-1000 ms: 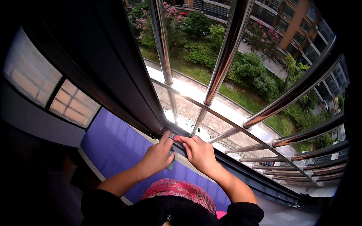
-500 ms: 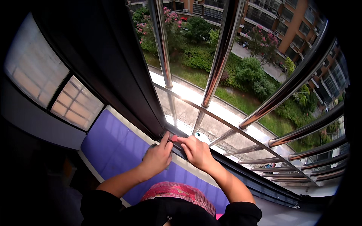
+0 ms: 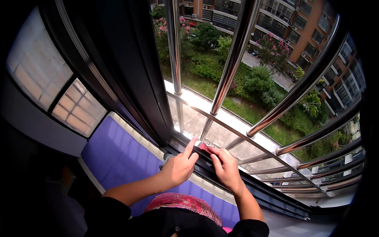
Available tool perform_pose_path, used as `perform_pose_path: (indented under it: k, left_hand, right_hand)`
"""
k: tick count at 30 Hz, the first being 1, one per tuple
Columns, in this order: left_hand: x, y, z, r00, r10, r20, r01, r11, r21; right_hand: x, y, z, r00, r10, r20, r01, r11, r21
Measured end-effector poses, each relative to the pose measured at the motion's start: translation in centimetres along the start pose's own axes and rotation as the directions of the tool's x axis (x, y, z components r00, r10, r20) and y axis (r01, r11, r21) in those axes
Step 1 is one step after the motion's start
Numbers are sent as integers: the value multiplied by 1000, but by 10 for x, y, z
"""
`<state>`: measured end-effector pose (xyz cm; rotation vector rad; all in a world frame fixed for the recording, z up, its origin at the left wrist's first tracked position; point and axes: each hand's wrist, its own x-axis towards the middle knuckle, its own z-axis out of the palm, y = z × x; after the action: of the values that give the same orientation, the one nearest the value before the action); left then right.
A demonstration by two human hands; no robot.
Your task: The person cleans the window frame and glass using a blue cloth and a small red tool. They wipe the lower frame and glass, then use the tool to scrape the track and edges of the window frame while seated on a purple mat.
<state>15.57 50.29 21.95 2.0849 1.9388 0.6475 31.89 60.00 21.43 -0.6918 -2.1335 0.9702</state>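
Observation:
My right hand pinches a small dark-red tool over the black window track; a pale piece shows at its far end, but I cannot make out its kind. Just left of it, my left hand stretches its index finger toward that pale end. Its other fingers are curled, and a grey-blue, cloth-like thing pokes out on their left side. Most of that thing is hidden by the hand.
Shiny metal bars stand beyond the track on a metal rail, with a garden and buildings far below. A dark window frame rises at left. Purple padding lies below the sill on my side.
Both hands have shifted right along the track, away from the frame corner, with the red tool. More of the track by the corner now shows.

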Motion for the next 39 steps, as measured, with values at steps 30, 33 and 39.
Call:
perform_pose_path:
  k: [30,33,39]
  left_hand:
    - [-21,-46,2,966,-248,72,252,966,-53]
    - [-20,-46,2,965,-253,72,259,961,-95]
    - [-21,-51,3,977,-211,37,214,967,-142]
  right_hand:
    - [13,-8,37,968,70,240,5,954,-299]
    - [9,4,44,975,43,218,28,948,-316]
    - [10,8,50,981,33,189,30,946,-323]
